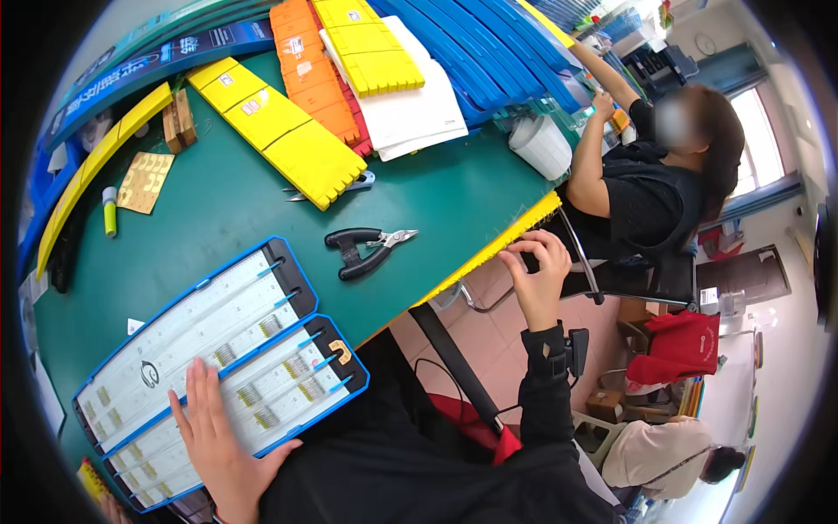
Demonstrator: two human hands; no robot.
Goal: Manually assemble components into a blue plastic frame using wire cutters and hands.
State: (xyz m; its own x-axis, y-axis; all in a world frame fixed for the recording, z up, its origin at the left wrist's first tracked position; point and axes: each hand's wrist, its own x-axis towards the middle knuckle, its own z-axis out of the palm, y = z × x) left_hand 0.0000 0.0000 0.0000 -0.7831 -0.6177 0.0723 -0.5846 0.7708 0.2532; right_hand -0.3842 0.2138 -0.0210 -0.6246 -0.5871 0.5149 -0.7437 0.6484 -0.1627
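My left hand (218, 441) lies flat, fingers stretched, on an open blue-edged case (188, 319) with white panels. Rows of small, thin wire-like pieces (249, 395) sit in the case, too fine to name. Off the table's right edge, my right hand (539, 271) is raised with thumb and index finger pinched together. Whatever is between those fingertips is too small to see. Just beside them, a yellow foam strip (493, 249) runs along the edge, with fine threads sticking up from its far end. Black-handled pliers (362, 251) lie on the green tabletop (419, 205) between the hands.
Yellow foam boards (271, 127), an orange one (310, 74) and white paper (428, 118) lie farther back. Blue trays (471, 52) are stacked behind. A white bin (541, 147) stands near a seated co-worker (655, 175). Another person (655, 458) is at lower right.
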